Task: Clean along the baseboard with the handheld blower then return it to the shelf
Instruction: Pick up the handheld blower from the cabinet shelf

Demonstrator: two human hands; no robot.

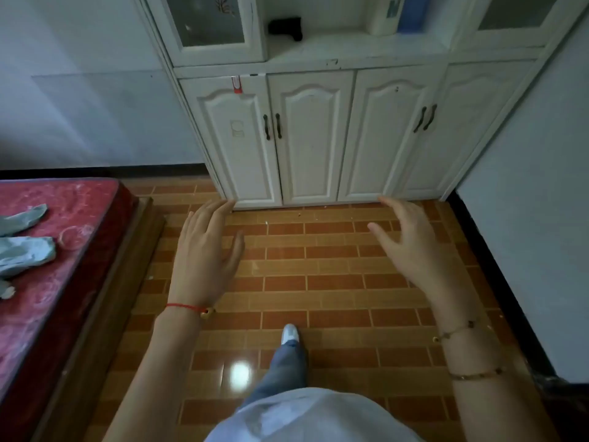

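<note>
A black handheld blower lies on the open shelf of a white cabinet, top centre. A black baseboard runs along the right wall, and another stretch of baseboard along the back wall. My left hand and my right hand are both held out in front of me over the floor, fingers apart, holding nothing. Both are well below the shelf.
The white cabinet's lower doors stand shut ahead. A bed with a red mattress and grey cloths fills the left. Small crumbs lie on the brick-pattern floor near the cabinet foot. A white bottle stands on the shelf.
</note>
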